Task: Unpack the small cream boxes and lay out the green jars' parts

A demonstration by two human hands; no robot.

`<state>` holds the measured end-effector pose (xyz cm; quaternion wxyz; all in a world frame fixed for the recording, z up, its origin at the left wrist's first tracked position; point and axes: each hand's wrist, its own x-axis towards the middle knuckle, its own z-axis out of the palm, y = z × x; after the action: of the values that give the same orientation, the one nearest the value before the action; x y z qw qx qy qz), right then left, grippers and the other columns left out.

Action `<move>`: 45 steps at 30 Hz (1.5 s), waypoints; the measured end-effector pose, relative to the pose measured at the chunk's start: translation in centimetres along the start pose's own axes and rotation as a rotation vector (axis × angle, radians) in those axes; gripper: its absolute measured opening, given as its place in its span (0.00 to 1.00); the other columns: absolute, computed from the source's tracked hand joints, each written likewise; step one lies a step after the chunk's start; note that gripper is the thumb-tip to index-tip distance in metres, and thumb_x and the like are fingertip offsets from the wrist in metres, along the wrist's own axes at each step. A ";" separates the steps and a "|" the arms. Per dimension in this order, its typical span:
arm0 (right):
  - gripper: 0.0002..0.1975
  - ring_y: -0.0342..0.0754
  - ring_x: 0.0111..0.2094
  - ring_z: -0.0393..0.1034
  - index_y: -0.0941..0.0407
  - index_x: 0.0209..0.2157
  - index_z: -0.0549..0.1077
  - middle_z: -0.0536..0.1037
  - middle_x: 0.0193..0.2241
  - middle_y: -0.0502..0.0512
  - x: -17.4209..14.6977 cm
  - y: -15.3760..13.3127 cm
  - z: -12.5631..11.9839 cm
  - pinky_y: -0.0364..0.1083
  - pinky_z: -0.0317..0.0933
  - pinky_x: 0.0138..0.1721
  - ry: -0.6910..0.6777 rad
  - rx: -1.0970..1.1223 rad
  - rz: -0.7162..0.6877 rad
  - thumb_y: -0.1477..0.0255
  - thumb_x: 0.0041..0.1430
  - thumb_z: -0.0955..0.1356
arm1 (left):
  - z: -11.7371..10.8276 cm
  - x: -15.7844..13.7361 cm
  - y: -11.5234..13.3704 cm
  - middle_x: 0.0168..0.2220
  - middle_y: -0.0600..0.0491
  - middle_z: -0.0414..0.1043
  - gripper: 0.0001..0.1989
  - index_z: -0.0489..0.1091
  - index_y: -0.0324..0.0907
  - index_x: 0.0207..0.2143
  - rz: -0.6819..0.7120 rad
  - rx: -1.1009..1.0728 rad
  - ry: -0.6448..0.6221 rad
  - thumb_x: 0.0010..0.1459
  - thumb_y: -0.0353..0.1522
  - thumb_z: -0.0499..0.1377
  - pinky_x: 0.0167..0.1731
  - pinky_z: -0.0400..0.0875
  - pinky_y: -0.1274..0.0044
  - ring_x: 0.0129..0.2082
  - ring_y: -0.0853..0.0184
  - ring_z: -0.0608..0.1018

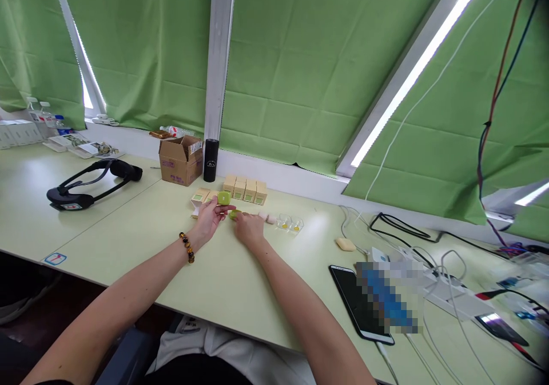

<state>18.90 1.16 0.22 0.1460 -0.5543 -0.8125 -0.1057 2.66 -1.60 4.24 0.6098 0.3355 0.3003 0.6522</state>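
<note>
My left hand, with a beaded bracelet on its wrist, is closed on a small green square piece, held up between thumb and fingers. Close beside it, my right hand has its fingertips on another small green piece low over the table; the fingers partly cover it. Behind the hands stands a row of small tan boxes with green labels. More tan boxes sit by my left hand, partly hidden. Right of my right hand are small pinkish pieces and clear cups with yellow inside.
A cardboard box and a black tumbler stand at the back. To the left lies a black headset. On the right are a phone, a beige block, power strips and tangled cables.
</note>
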 end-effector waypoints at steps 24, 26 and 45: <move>0.14 0.50 0.43 0.79 0.50 0.53 0.75 0.85 0.46 0.54 -7.9 0.4 -3.6 0.46 0.58 0.36 -0.147 0.162 -0.023 0.70 0.72 0.62 | -1.6 3.5 1.4 0.39 0.43 0.78 0.08 0.76 0.45 0.26 0.599 1.131 -0.112 0.57 0.32 0.69 0.61 0.55 0.57 0.63 0.42 0.62; 0.15 0.51 0.44 0.79 0.50 0.55 0.75 0.85 0.48 0.55 -7.8 0.3 -3.8 0.46 0.59 0.37 -0.156 0.178 -0.010 0.70 0.72 0.62 | -1.5 4.2 1.3 0.40 0.41 0.78 0.11 0.73 0.44 0.21 0.601 1.170 -0.190 0.54 0.30 0.69 0.63 0.49 0.55 0.66 0.40 0.57; 0.13 0.51 0.43 0.79 0.49 0.50 0.76 0.84 0.46 0.54 -7.7 0.3 -4.0 0.46 0.58 0.36 -0.168 0.174 -0.017 0.70 0.73 0.61 | -1.7 7.1 -1.2 0.21 0.41 0.68 0.20 0.69 0.47 0.12 0.516 1.219 -0.257 0.51 0.41 0.69 0.62 0.45 0.53 0.59 0.37 0.66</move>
<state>22.31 -6.72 1.25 0.1239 -0.5394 -0.8328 0.0107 1.74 5.56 2.76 0.1672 0.7556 0.4499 0.4459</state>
